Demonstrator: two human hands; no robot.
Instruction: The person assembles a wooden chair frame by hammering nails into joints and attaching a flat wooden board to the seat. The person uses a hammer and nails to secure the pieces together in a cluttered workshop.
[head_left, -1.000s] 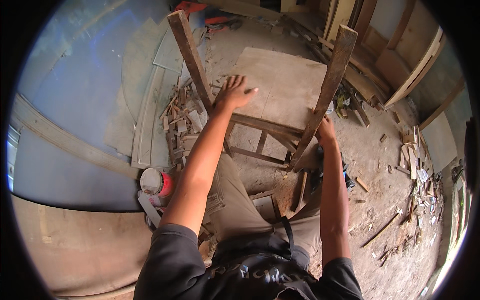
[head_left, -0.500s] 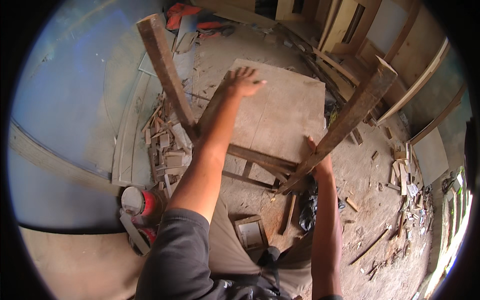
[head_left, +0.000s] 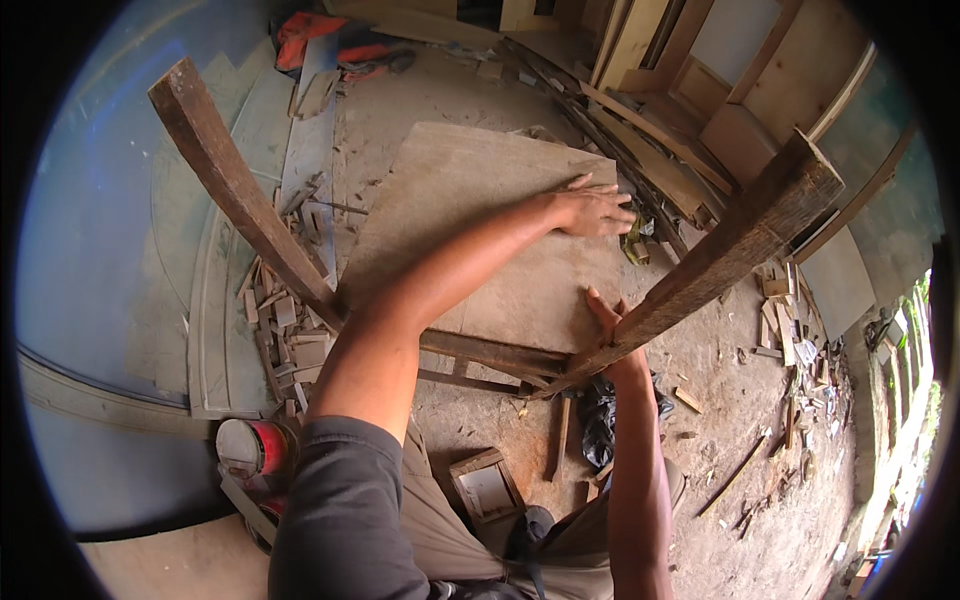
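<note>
A brown plywood panel lies as a seat on an old wooden chair frame. Two dark posts rise from its near side, a left post and a right post. My left hand lies flat on the panel's right edge, fingers apart and partly over the rim. At the near right corner, my right hand grips the frame beside the right post's foot. Its thumb rests on the panel; the post and the frame hide most of its other fingers.
Wood offcuts are heaped left of the chair, near a red can. A small framed piece and a black plastic bag lie below the seat. Scraps litter the right floor; long boards lie behind.
My left hand has slid across the panel from its far left part to the right edge. My right hand keeps its hold at the near right corner. The view has shifted slightly.
</note>
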